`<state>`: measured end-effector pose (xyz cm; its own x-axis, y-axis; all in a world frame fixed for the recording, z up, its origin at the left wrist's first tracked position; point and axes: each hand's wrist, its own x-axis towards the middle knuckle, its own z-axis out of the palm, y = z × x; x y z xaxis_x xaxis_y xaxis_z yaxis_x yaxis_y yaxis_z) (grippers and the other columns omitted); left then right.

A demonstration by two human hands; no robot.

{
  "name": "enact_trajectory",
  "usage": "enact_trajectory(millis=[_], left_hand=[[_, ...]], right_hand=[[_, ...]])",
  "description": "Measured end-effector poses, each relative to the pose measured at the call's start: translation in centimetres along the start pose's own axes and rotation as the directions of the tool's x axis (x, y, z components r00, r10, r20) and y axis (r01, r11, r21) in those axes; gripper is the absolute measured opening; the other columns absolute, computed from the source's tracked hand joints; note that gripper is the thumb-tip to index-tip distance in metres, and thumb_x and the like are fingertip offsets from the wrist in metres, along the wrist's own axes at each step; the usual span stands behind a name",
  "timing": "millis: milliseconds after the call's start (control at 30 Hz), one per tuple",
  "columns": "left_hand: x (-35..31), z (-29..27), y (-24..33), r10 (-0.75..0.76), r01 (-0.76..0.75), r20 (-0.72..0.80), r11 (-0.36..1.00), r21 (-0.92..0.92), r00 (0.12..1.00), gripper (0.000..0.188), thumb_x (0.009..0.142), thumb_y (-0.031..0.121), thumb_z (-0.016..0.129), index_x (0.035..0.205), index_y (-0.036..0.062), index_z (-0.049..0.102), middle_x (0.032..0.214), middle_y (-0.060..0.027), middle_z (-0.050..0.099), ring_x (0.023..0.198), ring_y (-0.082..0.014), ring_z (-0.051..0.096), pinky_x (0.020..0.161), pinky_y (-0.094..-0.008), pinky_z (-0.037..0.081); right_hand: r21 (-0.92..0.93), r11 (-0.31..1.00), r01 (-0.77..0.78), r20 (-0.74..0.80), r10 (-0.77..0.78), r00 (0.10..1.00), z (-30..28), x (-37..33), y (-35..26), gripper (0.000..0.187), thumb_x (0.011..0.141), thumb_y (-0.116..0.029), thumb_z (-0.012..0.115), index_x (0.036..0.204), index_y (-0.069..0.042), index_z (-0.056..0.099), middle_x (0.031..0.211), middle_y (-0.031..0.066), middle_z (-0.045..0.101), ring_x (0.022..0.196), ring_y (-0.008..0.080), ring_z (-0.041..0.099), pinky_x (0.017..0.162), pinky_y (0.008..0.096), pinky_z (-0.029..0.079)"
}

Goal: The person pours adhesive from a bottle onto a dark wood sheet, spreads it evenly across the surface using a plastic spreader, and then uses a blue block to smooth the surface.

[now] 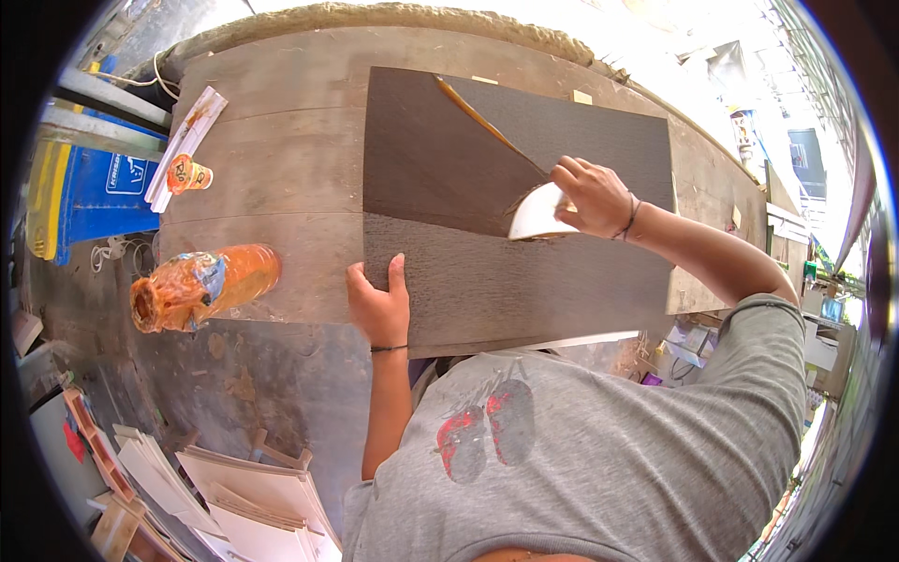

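Note:
A dark brown flat board (524,281) lies on the wooden table, its near edge close to my body. My left hand (378,304) grips the board's left edge near the close corner, the thumb on top and the other fingers around the side. Closed around a white spreader (538,217) with a curved edge, my right hand (593,199) is over the board's right half. The spreader's edge touches the surface. A line of amber glue (482,122) runs from the far edge towards the spreader. Smoother, darker board lies left of that line; the rest looks ribbed.
An orange, glue-smeared bottle (239,272) lies at the table's left edge. Farther back are a small cup (190,174) and white strips (192,136). A blue bin (108,187) stands left of the wooden table (281,122). Pale panels (257,492) lean at the lower left.

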<state>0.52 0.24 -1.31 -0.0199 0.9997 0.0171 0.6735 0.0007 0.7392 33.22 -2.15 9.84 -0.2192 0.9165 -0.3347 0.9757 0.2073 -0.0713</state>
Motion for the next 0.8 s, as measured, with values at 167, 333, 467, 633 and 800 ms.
enact_trajectory(millis=[167,333,467,633,800], left_hand=[[-0.2,-0.4,-0.2,-0.029,0.029,0.002,0.997,0.068,1.000,0.057,0.079,0.050,0.068,0.095,-0.0024,0.052,0.089,-0.0179,0.061,0.084,-0.0340,0.060,0.073,-0.0404,0.047],[0.2,-0.6,0.3,-0.036,0.032,0.032,0.993,0.110,0.999,0.059,0.078,0.052,0.066,0.099,-0.0015,0.052,0.096,-0.0181,0.061,0.089,-0.0357,0.060,0.074,-0.0426,0.048],[0.4,-0.7,0.2,-0.019,0.018,0.011,0.998,0.066,1.000,0.058,0.078,0.051,0.067,0.098,-0.0019,0.053,0.094,-0.0188,0.061,0.088,-0.0359,0.060,0.074,-0.0429,0.047],[0.4,0.0,-1.3,0.034,-0.032,-0.023,0.998,0.060,0.999,0.057,0.078,0.048,0.069,0.097,-0.0032,0.052,0.090,-0.0215,0.061,0.086,-0.0387,0.059,0.073,-0.0435,0.047],[0.3,0.1,-0.1,-0.006,0.006,0.043,1.000,-0.001,0.999,0.058,0.079,0.048,0.068,0.096,-0.0050,0.052,0.091,-0.0221,0.061,0.084,-0.0389,0.060,0.072,-0.0444,0.047]], right_hand=[[-0.004,1.000,-0.011,-0.147,0.010,0.989,-0.8,8.0,0.4,0.041,0.077,-0.020,0.065,0.108,-0.002,0.046,0.100,0.0131,0.052,0.093,0.0265,0.057,0.076,0.0389,0.051],[-0.024,0.979,-0.201,-0.428,0.172,0.887,-4.9,19.6,4.0,0.051,0.074,-0.032,0.067,0.109,-0.002,0.045,0.105,0.0184,0.054,0.091,0.0363,0.060,0.078,0.0449,0.049],[0.237,0.960,-0.148,-0.686,0.273,0.674,-10.5,18.5,5.7,0.051,0.066,-0.027,0.066,0.106,-0.003,0.045,0.099,0.0220,0.059,0.091,0.0396,0.059,0.078,0.0475,0.047],[-0.003,0.970,-0.241,-0.522,0.204,0.828,-8.9,5.6,1.4,0.055,0.073,-0.036,0.068,0.111,-0.003,0.046,0.095,0.0168,0.060,0.085,0.0344,0.062,0.071,0.0440,0.051],[0.029,0.989,-0.145,-0.003,0.145,0.989,1.4,-5.7,-0.7,0.032,0.075,-0.019,0.066,0.098,-0.004,0.049,0.093,0.0123,0.054,0.087,0.0271,0.059,0.069,0.0357,0.053]])
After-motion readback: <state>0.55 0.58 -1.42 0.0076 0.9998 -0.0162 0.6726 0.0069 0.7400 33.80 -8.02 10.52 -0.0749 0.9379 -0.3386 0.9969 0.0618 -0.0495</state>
